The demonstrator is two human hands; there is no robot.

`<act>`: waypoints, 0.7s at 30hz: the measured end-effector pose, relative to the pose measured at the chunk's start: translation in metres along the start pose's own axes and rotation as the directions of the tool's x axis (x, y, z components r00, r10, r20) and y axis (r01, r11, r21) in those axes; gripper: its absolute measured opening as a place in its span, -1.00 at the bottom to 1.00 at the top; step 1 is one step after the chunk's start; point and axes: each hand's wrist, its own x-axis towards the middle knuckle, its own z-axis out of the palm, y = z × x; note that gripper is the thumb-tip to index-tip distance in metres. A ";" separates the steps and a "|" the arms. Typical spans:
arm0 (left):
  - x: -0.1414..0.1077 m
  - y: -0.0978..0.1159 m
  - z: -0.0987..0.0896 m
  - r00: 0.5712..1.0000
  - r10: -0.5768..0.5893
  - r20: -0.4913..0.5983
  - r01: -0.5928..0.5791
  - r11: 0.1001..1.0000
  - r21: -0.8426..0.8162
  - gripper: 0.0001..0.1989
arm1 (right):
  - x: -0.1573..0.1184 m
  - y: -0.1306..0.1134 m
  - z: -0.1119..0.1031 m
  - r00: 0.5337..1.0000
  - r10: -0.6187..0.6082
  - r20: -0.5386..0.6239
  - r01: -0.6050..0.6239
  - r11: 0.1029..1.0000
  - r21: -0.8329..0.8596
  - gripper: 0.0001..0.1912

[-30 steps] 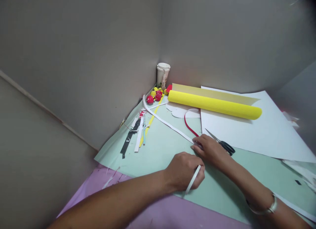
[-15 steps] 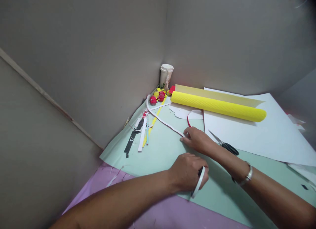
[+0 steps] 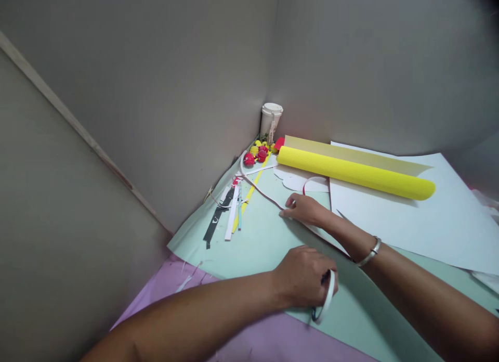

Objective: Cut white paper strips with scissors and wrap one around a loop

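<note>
My right hand (image 3: 306, 208) pinches a long, narrow white strip (image 3: 265, 194) between thumb and fingers. From my fingertips the strip runs to the back left, where it bends in a curve; a straight pale edge also shows under my wrist. Nearer to me, my left hand (image 3: 302, 276) is closed round a curved white band (image 3: 330, 294) and something dark, mostly hidden in the fist. Only the tip of the scissors (image 3: 340, 215) shows behind my right forearm. A thin red-and-white loop (image 3: 305, 185) lies just beyond my right hand.
A yellow corrugated roll (image 3: 354, 172) rests on white sheets (image 3: 448, 221) at the right. Red and yellow balls (image 3: 249, 159) and a lidded white cup (image 3: 271, 123) stand in the corner. Cut strips (image 3: 232, 214) lie left on the pale green sheet (image 3: 265, 242). Grey walls close off the back and left.
My right hand has slid left and away from me along the white strip, and its forearm now covers most of the scissors. My left hand keeps its grip. The view has shifted slightly.
</note>
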 end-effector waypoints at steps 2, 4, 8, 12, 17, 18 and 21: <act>0.000 0.000 0.000 1.000 -0.004 0.009 0.004 1.000 0.001 -0.89 | 0.005 -0.004 0.000 1.000 0.010 0.002 -0.010 1.000 0.015 -0.53; 0.000 0.000 0.000 1.000 -0.010 0.011 0.010 1.000 0.004 -0.88 | 0.009 -0.011 0.000 1.000 0.012 0.016 -0.013 1.000 0.023 -0.55; -0.001 0.000 0.001 1.000 -0.024 0.010 0.024 1.000 0.005 -0.87 | 0.014 -0.024 -0.002 0.996 0.018 0.088 -0.021 0.999 0.030 -0.72; -0.001 0.000 0.001 0.999 -0.028 0.014 0.028 1.000 -0.003 -0.86 | 0.012 -0.023 -0.001 0.998 0.016 0.055 -0.020 0.998 0.058 -0.76; -0.001 0.000 0.001 0.999 -0.033 -0.004 0.033 0.998 -0.048 -0.87 | 0.005 -0.010 -0.004 0.981 0.023 -0.195 0.012 0.985 0.174 -0.91; -0.001 0.000 0.001 1.000 -0.031 -0.006 0.031 0.998 -0.054 -0.87 | 0.004 -0.007 -0.008 0.970 0.029 -0.242 0.024 0.977 0.211 -0.93; -0.001 0.000 0.000 1.000 -0.012 -0.008 0.012 0.999 -0.049 -0.87 | 0.004 0.000 -0.026 0.936 0.056 -0.347 0.069 0.938 0.340 -0.93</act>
